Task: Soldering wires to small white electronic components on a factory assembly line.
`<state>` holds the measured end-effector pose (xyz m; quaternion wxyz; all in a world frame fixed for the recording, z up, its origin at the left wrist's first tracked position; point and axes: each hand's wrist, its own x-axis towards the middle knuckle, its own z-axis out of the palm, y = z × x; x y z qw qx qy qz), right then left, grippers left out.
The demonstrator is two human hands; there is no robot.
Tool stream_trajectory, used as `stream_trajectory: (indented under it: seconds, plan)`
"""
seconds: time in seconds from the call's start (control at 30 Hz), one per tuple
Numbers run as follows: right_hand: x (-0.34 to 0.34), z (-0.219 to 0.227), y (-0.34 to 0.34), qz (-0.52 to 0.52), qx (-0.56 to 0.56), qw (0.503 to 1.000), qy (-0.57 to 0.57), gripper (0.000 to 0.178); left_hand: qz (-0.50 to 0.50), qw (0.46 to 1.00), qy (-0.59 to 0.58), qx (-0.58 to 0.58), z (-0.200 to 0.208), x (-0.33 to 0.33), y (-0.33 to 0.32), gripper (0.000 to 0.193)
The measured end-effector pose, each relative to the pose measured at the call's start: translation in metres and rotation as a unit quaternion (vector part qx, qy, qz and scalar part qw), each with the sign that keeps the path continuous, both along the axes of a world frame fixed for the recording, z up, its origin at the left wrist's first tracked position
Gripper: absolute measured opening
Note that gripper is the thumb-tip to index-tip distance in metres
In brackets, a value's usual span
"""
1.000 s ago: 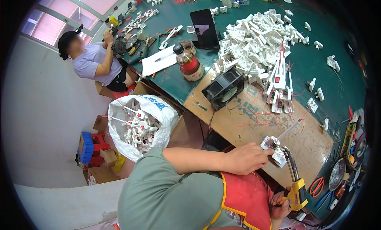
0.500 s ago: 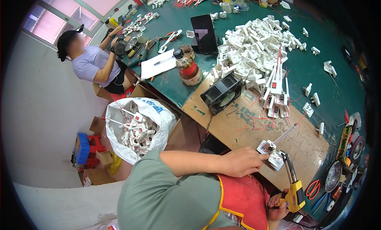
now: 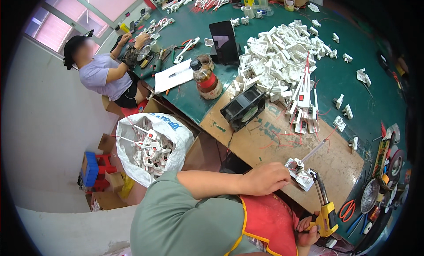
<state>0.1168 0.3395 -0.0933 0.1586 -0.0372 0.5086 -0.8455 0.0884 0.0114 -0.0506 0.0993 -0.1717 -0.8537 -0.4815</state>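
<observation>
At the near edge of the wooden board, my left hand (image 3: 266, 179) is closed, its fingertips at an open white plastic housing (image 3: 304, 179). What is pinched there is too small to make out. A clear tube-like stick with a thin red wire (image 3: 316, 150) slants up from the housing. In my right hand (image 3: 308, 231) is a yellow soldering gun (image 3: 327, 219), gripped by its handle. Its metal tip points up and left, close beside the housing. Black and metal parts sit inside the housing, but their details are blurred.
A large heap of white plastic housings (image 3: 282, 57) lies beyond a black fan (image 3: 243, 108). Assembled red-switch pieces (image 3: 302, 99) rest nearby. A bottle (image 3: 206, 79) and phone (image 3: 224, 43) stand left. Orange-handled scissors (image 3: 347, 210) lie right. Another person (image 3: 104, 74) sits far left.
My left hand has drawn slightly left, its forefinger now curled in rather than stretched toward the housing. The soldering gun has shifted slightly left in the picture. The whole view has moved a little.
</observation>
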Motion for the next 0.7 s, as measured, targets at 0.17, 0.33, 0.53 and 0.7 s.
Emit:
stream_trajectory:
  seconds: [0.17,0.33,0.53,0.7]
  plan:
    - [-0.001,-0.002,0.0,-0.022,0.01,1.0,0.0,0.07,0.035,0.996,0.067,-0.04,0.004,-0.008,-0.007,0.017]
    - [-0.004,0.008,-0.014,-0.046,0.023,0.998,0.024,0.075,0.046,0.991,0.118,-0.048,0.014,-0.018,-0.01,0.018]
    - [-0.007,0.031,-0.012,0.052,-0.048,0.997,-0.04,0.063,0.075,0.99,0.101,-0.067,0.013,-0.02,-0.014,0.015]
    - [-0.01,0.042,-0.023,0.032,-0.024,0.999,0.013,0.06,0.091,0.987,0.121,-0.057,0.008,-0.021,-0.014,0.015]
